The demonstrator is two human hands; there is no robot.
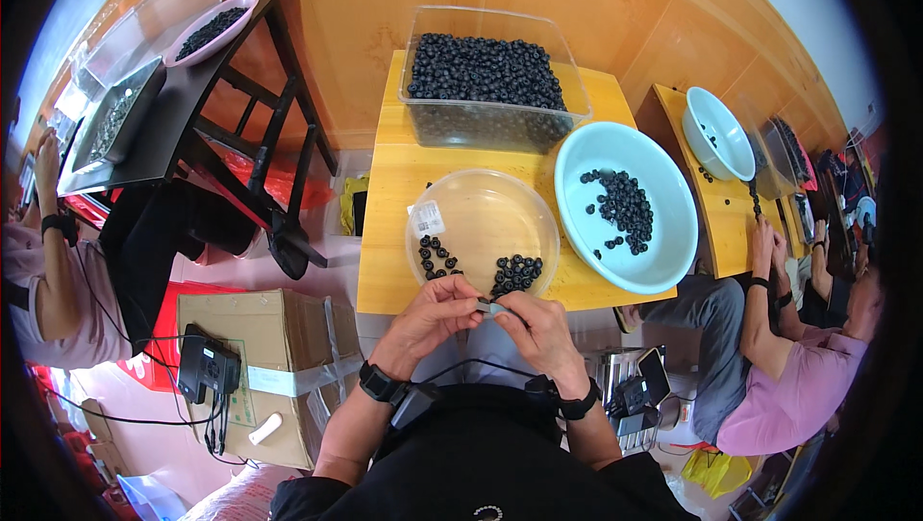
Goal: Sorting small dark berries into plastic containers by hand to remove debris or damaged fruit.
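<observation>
Pinches a small, flat-looking, pale grey object [489, 309] between the thumbs and fingertips of a bare left hand [435, 317] and a bare right hand [540, 333], closed on it from opposite sides, in front of the body; probably holds two-handed for steadiness and a close look. Has at the back a large, clear, rectangular plastic bin [575, 88] heaped with black, round, bead-like pieces [486, 69], likely set there so as not to block reach. Has on the right a wide, pale blue, round plastic basin [665, 252] with a looser scatter of pieces, apparently handy for the right hand. Has nearest a shallow, clear, round plastic tray [500, 213], with a left cluster [437, 257] and a right cluster [519, 274] well apart, perhaps to avoid mixing. Faces a glossy, orange-tan panelled wall [356, 2] over a pale pink tiled floor [154, 425], with all three vessels on a yellow wooden table [385, 233]. Shares the room with a pink-topped co-worker [788, 396] at right; at left, with a taped brown cardboard box [308, 329] bearing a black cabled device [205, 367].
</observation>
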